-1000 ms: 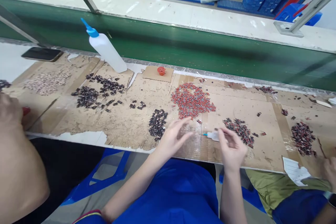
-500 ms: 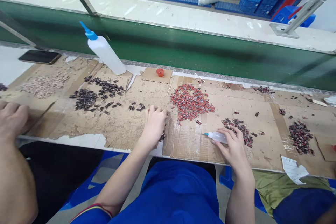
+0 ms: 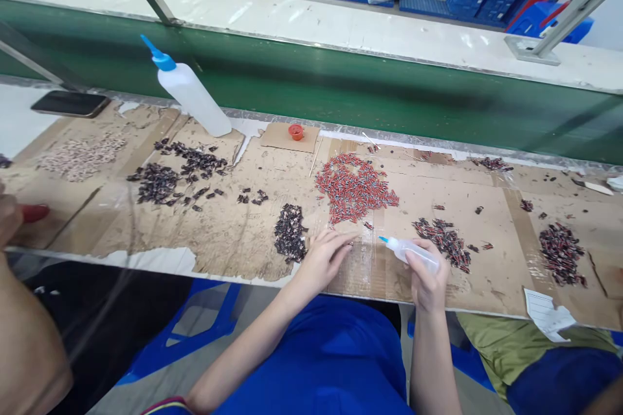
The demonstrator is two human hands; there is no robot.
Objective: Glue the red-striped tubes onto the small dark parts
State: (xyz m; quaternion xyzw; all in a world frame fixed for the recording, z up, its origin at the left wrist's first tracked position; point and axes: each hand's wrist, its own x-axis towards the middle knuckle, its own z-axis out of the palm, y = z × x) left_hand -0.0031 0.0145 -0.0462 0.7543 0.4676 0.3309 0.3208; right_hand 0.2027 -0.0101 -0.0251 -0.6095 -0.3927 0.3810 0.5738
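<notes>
My right hand grips a small translucent squeeze bottle with a blue nozzle, which points left toward my other hand. Over the cardboard, my left hand has its thumb and fingers pinched together. A small dark part just shows at the fingertips; its details are too small to make out. To the left of that hand lies a heap of small black parts. Beyond the hands spreads a pile of tiny red-and-dark pieces. A mixed black-and-red pile sits beside the bottle.
A large white bottle with a blue nozzle stands at the back left, near a red cup and a phone. More black parts lie left. A co-worker's hand is at the far left; a torn paper overhangs the front edge.
My left hand has moved right from the black heap, uncovering it, toward the nozzle. My right hand has lifted and turned the squeeze bottle. The co-worker's hand has shifted left, exposing a red object.
</notes>
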